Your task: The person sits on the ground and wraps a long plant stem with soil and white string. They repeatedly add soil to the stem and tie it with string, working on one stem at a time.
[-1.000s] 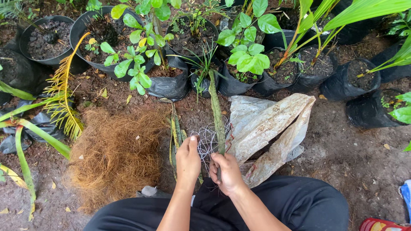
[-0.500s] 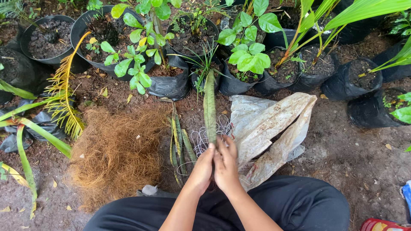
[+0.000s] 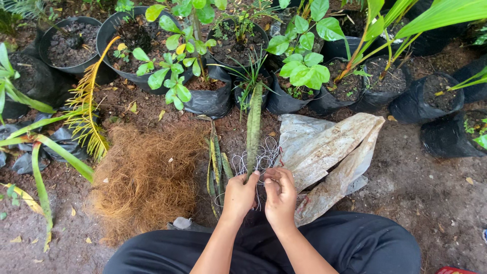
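I see my left hand [image 3: 239,195] closed around the base of a long green stem [image 3: 253,127], which rises from the grip toward the pots. My right hand [image 3: 280,195] sits just beside it, fingertips pinched on thin white string [image 3: 264,158] that loops loosely around the stem just above both hands. Left of the grip lie a few more stems [image 3: 217,165], then a mound of brown fibre [image 3: 147,175]. Right of it lies a crumpled sack [image 3: 329,152]. Beyond stand black pots [image 3: 203,99] of plants.
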